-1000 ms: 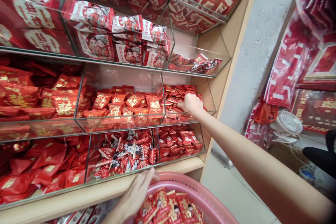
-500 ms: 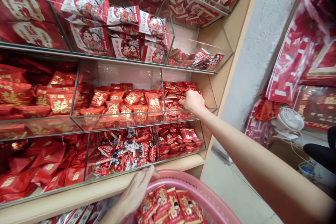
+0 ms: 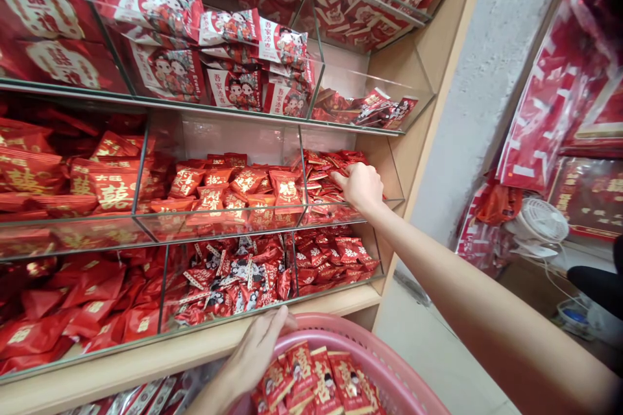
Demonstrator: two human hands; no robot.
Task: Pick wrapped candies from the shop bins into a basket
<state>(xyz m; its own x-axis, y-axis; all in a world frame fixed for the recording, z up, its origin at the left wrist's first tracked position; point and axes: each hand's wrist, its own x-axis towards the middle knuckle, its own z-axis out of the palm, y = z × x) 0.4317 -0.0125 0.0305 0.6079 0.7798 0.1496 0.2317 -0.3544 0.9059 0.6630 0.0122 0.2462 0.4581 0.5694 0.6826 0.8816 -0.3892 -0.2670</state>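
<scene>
My right hand (image 3: 363, 187) reaches into the right compartment of the middle shelf, above a heap of small red packets (image 3: 318, 172). Its fingers curl down and away from me, and what they hold, if anything, is hidden. My left hand (image 3: 257, 347) grips the far left rim of a pink plastic basket (image 3: 389, 363), its fingers partly out of sight. Inside the basket lie several red packets with gold characters (image 3: 321, 379). A low clear front panel (image 3: 355, 211) stands just below my right wrist.
Clear dividers split the shelves into bins of red packets (image 3: 233, 188). Below are smaller red packets (image 3: 335, 256); above, white-and-red packets (image 3: 236, 87). A wooden side panel (image 3: 428, 110) stands right of my hand. Beyond it are a grey wall and a white fan (image 3: 540, 219).
My right hand has shifted very slightly right, its thumb side standing out a little more. My left hand stays on the basket rim, and the basket's contents look the same.
</scene>
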